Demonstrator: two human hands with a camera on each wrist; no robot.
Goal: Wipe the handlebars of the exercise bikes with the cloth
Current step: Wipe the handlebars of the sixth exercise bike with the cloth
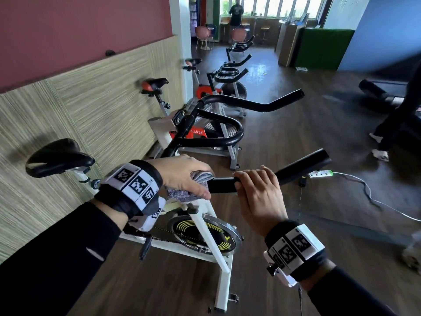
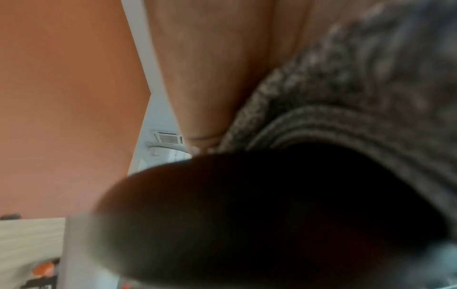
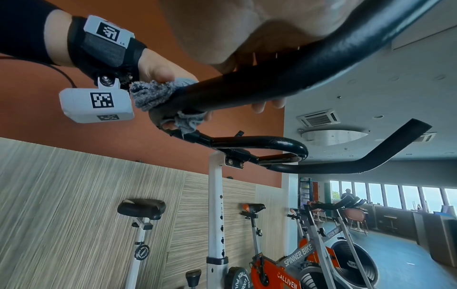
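The nearest white exercise bike (image 1: pixel 205 226) has black handlebars (image 1: pixel 300 164) with a near bar running right and a far bar (image 1: pixel 268 106). My left hand (image 1: pixel 184 176) grips a grey cloth (image 1: pixel 182 195) wrapped round the near bar at its left bend. From the right wrist view the cloth (image 3: pixel 153 93) bunches round the handlebar (image 3: pixel 247 91) under the left hand (image 3: pixel 158 70). The left wrist view shows the cloth (image 2: pixel 346 97) against the dark bar (image 2: pixel 247 215). My right hand (image 1: pixel 257 190) is curled round the same bar just right of the cloth.
More bikes (image 1: pixel 211 92) stand in a row along the panelled wall (image 1: pixel 68 106) to the left. A black saddle (image 1: pixel 59 156) sits at my left. A power strip (image 1: pixel 321 174) and cable lie on the wood floor. A person's legs (image 1: pixel 391 124) are at the right; another person (image 1: pixel 237 12) stands far off.
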